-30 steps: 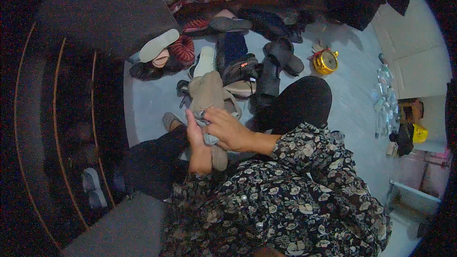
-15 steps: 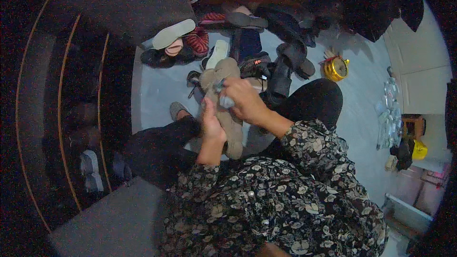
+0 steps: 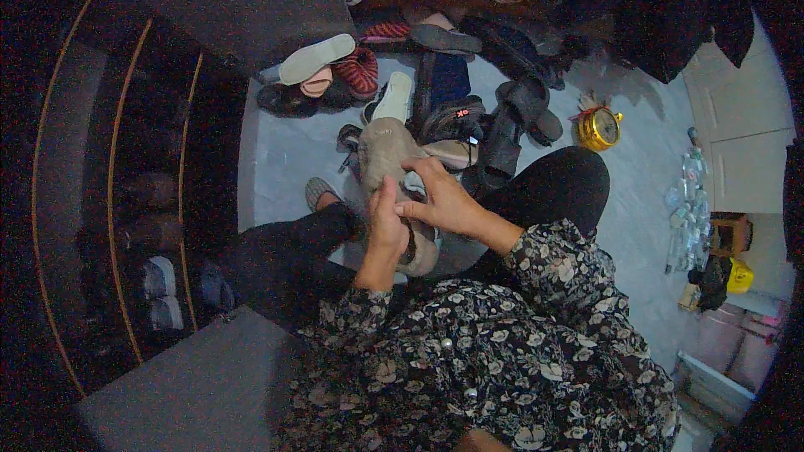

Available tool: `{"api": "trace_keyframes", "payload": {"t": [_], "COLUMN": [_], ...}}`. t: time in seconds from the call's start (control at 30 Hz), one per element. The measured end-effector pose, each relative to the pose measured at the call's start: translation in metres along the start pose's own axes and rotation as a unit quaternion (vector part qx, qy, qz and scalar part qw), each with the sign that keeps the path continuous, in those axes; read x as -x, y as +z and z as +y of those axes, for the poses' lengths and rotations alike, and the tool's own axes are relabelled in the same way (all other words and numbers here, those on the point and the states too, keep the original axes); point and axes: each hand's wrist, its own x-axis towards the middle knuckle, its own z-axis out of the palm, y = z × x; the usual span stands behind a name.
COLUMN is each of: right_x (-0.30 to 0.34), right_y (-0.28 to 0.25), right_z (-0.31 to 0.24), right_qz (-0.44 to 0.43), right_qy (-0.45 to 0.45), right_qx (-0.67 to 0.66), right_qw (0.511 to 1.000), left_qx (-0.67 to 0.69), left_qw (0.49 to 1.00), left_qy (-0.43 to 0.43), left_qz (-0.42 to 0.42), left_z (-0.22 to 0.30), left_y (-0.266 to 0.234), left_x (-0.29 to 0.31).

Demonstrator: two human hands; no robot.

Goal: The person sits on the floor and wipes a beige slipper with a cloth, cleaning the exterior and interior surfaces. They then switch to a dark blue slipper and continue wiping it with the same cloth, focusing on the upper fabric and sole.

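Observation:
Between my legs a tan, fuzzy-looking slipper is held lengthwise, its far end close to a pale-soled shoe. My left hand grips it along the side, thumb up and fingers partly hidden. Across its middle lies my right hand, fingers bent over a small white cloth that is mostly covered. The near part of the slipper shows below my hands, with a dark opening beside it. Just beyond are a black shoe and a beige shoe.
Shoes and slippers are heaped ahead, among them black slides, a white-soled shoe and a red-striped one. A yellow round tin and clear bottles stand right. An open dark shoe cabinet is at left.
The slipper has turned, showing a rounder tan surface and a dark opening near my hands. My right hand has moved slightly nearer to me and closer to the left thumb.

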Motion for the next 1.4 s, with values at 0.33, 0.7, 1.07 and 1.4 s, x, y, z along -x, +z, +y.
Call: {"api": "trace_keyframes", "payload": {"t": [0.33, 0.7, 1.07, 1.4], "right_x": [0.000, 0.000, -0.005, -0.007], "right_y": [0.009, 0.016, 0.004, -0.022], "right_z": [-0.002, 0.033, 0.066, 0.033], "right_qz": [0.028, 0.022, 0.109, 0.127], "right_qy": [0.074, 0.132, 0.131, 0.155], "right_qx": [0.065, 0.019, -0.063, -0.373], "right_qw": [0.995, 0.991, 0.983, 0.906], "left_qx": [-0.189, -0.230, -0.293, 0.102], "left_qw": [0.977, 0.967, 0.945, 0.987], "left_qy": [-0.032, -0.066, 0.138, -0.110], "left_qz": [-0.095, -0.088, 0.038, -0.058], "left_z": [-0.001, -0.010, 0.015, 0.031], "left_y": [-0.003, -0.001, -0.013, -0.018], "left_x": [-0.007, -0.002, -0.013, -0.003]}}
